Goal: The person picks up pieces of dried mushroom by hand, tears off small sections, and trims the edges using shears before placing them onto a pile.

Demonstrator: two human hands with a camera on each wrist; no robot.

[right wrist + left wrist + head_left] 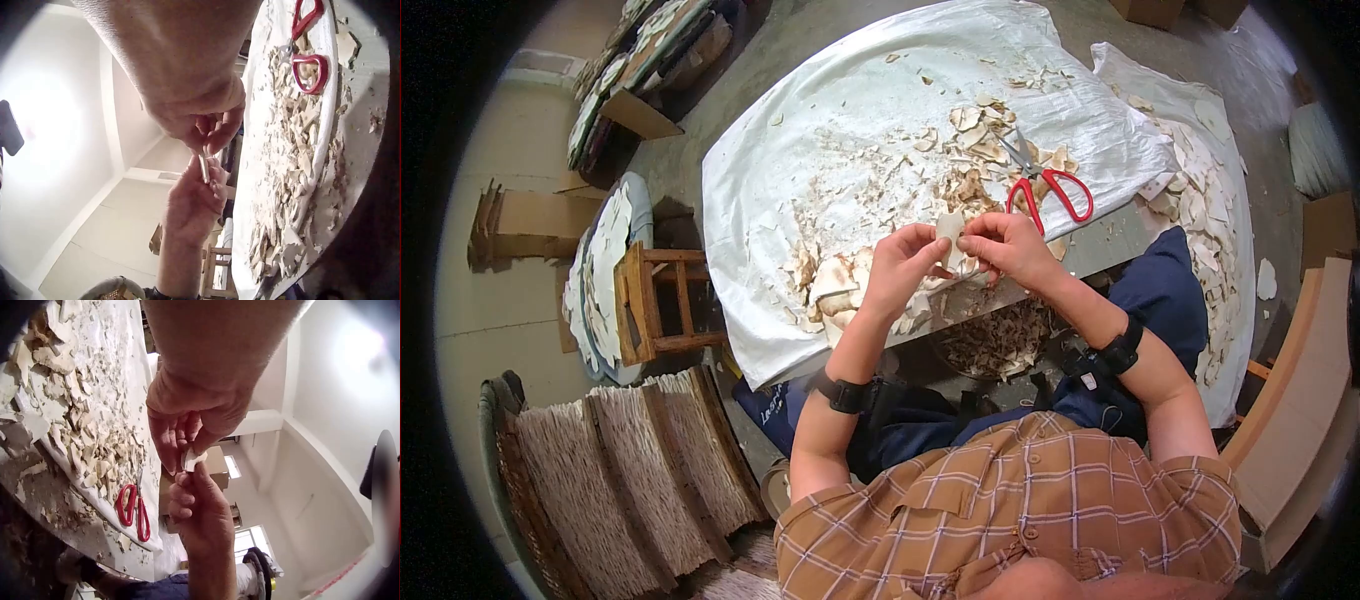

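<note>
Two hands (left [897,268], right [1004,246]) pinch one pale chip [950,226] above scraps [972,150], red scissors [1048,183] nearby.

Three cams: one up top, two strapped to the wrists

Head cam looks steeply down on the white sheet [800,150]; both wrist cams sit close under the forearms, aimed up at walls and ceiling. All three catch the red scissors [1048,186] and the pale piece [191,459].
</note>
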